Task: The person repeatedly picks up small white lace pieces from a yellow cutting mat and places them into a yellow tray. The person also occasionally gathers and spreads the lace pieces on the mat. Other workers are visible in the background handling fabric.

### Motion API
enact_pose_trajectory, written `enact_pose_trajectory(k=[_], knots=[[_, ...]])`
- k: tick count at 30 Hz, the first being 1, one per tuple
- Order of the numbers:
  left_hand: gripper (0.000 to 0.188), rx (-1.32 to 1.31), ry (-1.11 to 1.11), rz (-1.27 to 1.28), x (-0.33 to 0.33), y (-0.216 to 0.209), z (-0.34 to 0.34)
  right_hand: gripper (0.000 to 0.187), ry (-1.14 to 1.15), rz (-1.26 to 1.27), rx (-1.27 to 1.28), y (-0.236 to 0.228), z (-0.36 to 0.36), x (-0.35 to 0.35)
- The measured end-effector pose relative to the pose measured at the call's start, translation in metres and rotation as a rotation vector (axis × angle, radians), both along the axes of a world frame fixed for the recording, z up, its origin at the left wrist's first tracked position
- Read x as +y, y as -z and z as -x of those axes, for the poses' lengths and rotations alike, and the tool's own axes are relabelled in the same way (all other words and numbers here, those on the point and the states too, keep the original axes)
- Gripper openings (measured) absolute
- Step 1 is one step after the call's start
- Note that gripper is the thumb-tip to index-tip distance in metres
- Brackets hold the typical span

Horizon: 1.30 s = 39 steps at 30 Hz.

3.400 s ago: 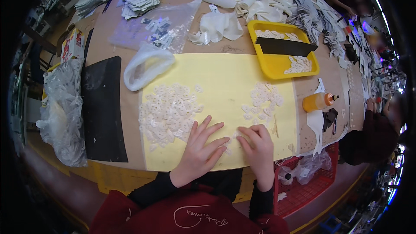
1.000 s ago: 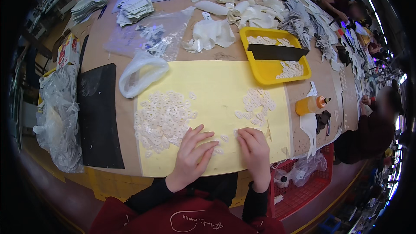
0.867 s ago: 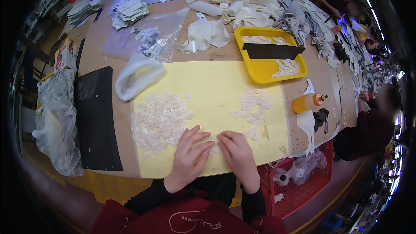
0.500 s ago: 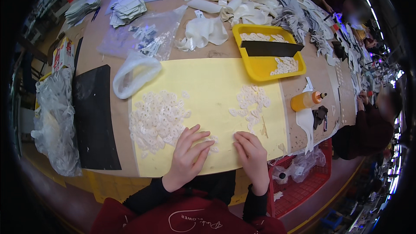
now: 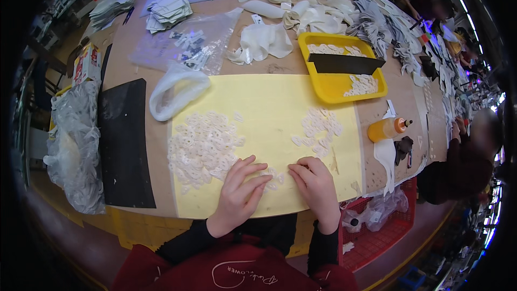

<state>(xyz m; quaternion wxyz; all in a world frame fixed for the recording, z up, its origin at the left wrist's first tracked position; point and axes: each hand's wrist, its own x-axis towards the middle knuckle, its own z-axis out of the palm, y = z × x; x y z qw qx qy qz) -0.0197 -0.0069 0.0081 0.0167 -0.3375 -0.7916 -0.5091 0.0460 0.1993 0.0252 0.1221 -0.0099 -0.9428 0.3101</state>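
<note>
My left hand [image 5: 237, 196] rests over the front of a yellow sheet [image 5: 258, 102], fingers stretched and apart. A few small, pale, leaf-shaped pieces with holes [image 5: 276, 179] lie by its fingertips. Just right of these, the thumb and fingers of my right hand [image 5: 318, 188] are pinched together; whatever they hold, if anything, is too small or hidden. A large heap of the same pale pieces [image 5: 202, 143] spreads left of my left hand. Beyond my right hand lies a smaller, looser group of pieces [image 5: 318, 126].
A yellow tray [image 5: 336, 98] with a black divider [image 5: 344, 64] holds more pieces at the back right. An orange-filled squeeze bottle [image 5: 385, 129] stands at right. A black board [image 5: 126, 145] and plastic bag [image 5: 75, 145] flank the left; a red basket [image 5: 377, 242] sits below.
The whole view has shifted slightly, moving the table rightward in the picture. My right hand has come a little left over the sheet, nearer the few pieces between my hands.
</note>
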Motion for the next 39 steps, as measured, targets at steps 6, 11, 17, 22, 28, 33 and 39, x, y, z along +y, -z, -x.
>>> enact_pose_trajectory(k=[6,11,17,22,28,33,39], knots=[[0.025,0.000,-0.014,-0.047,-0.002,-0.001,0.000,0.021,-0.181,0.045,0.074,-0.003,0.002,-0.004],[0.031,-0.012,-0.020,-0.098,-0.006,0.007,-0.001,0.015,0.087,0.146,0.038,0.006,-0.005,-0.022],[0.048,0.265,0.259,0.486,0.021,-0.008,-0.004,0.007,0.588,0.397,0.316,0.022,-0.024,-0.011],[0.052,0.318,0.113,0.714,0.024,-0.001,0.008,0.009,0.426,0.212,0.312,0.011,-0.033,-0.008],[0.047,0.467,-0.176,0.873,-0.023,0.019,0.037,0.012,0.353,0.166,0.222,-0.007,-0.026,0.011],[0.042,0.351,-0.264,0.722,-0.023,0.002,0.039,0.025,0.187,0.007,0.180,-0.014,0.016,0.011],[0.033,0.115,-0.158,0.254,-0.005,-0.012,0.010,0.019,0.226,-0.094,0.073,0.009,0.039,-0.022]])
